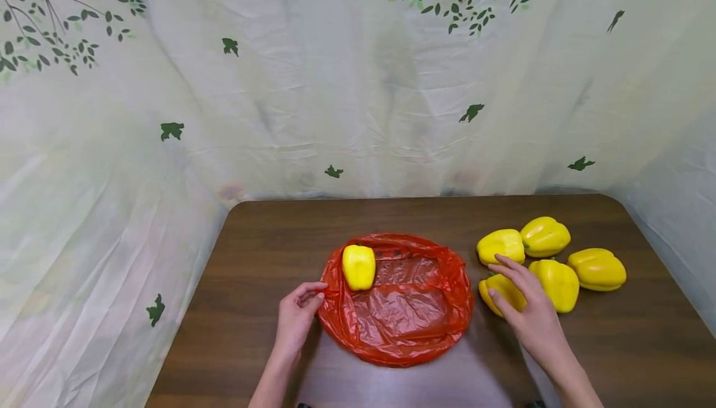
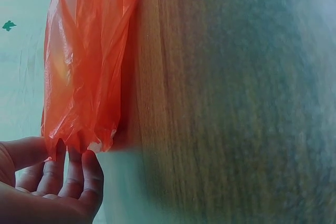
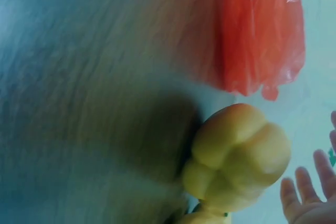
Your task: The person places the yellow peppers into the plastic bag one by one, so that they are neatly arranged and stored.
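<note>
A red plastic bag (image 1: 397, 308) lies spread open on the table, its rim rolled out in a ring. Inside it, at the upper left, sits one yellow bell pepper (image 1: 358, 267). My left hand (image 1: 299, 311) pinches the bag's left rim between thumb and fingers, also seen as the left hand (image 2: 63, 177) in the left wrist view. Over the nearest yellow bell pepper (image 1: 500, 295) on the right hovers my right hand (image 1: 528, 308), fingers spread and holding nothing. In the right wrist view the right hand (image 3: 315, 198) appears apart from a pepper (image 3: 239, 156).
More yellow bell peppers (image 1: 596, 269) are grouped on the right of the brown wooden table (image 1: 268, 234). Behind the table hangs a pale curtain (image 1: 358, 84) with a leaf print. It also covers the left and right sides.
</note>
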`<state>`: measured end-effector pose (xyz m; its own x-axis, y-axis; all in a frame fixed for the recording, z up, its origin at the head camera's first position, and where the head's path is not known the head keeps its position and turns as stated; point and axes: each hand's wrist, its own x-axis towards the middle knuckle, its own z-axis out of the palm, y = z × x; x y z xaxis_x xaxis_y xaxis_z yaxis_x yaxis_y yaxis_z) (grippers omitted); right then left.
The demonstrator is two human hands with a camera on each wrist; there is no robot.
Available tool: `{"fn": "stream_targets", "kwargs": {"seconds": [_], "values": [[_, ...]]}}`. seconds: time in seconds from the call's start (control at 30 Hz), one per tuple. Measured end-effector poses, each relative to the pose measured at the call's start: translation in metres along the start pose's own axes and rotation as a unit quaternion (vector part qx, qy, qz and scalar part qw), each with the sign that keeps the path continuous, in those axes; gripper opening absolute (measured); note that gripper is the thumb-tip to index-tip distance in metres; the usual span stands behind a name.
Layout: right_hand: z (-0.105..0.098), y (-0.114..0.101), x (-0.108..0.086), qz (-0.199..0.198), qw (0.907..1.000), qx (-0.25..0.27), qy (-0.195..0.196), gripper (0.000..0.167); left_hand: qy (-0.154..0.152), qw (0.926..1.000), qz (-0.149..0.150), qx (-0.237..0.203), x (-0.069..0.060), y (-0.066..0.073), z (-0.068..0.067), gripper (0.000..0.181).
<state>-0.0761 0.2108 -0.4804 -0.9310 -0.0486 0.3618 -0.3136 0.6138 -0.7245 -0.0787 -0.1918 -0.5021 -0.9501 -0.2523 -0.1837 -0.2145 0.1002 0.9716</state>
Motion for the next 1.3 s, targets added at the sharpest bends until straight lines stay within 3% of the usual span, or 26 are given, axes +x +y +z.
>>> {"fn": "stream_targets", "kwargs": {"seconds": [0.17,0.47,0.7,0.77,0.9,1.0,1.07,1.3], "values": [[-0.003,0.01,0.002,0.029,0.9994,0.003,-0.018,0.04,0.0,1.0,-0.001,-0.003,-0.001,-0.001,0.002,0.02],[-0.007,0.017,0.004,0.11,0.9903,-0.013,-0.085,0.055,-0.005,1.0,0.005,-0.005,-0.003,0.001,0.002,0.021],[-0.005,0.021,0.001,0.131,0.9877,-0.019,-0.083,0.055,0.0,1.0,0.0,0.001,-0.003,0.0,0.001,0.02],[-0.006,0.021,0.001,0.158,0.9826,-0.023,-0.096,0.064,-0.001,1.0,-0.003,0.003,-0.002,0.0,0.001,0.021],[-0.007,0.021,0.002,0.229,0.9639,-0.02,-0.134,0.088,-0.002,1.0,-0.004,0.002,-0.001,0.0,0.002,0.021],[-0.007,0.022,0.002,0.263,0.9527,-0.016,-0.151,0.096,0.0,1.0,-0.004,0.002,0.0,-0.001,0.002,0.021],[-0.006,0.023,0.001,0.266,0.9515,-0.016,-0.154,0.094,0.0,1.0,-0.005,0.002,0.0,-0.001,0.002,0.022],[-0.009,0.029,-0.006,0.214,0.9663,0.006,-0.142,0.072,-0.006,1.0,-0.007,0.0,-0.001,0.0,0.003,0.022]]}}
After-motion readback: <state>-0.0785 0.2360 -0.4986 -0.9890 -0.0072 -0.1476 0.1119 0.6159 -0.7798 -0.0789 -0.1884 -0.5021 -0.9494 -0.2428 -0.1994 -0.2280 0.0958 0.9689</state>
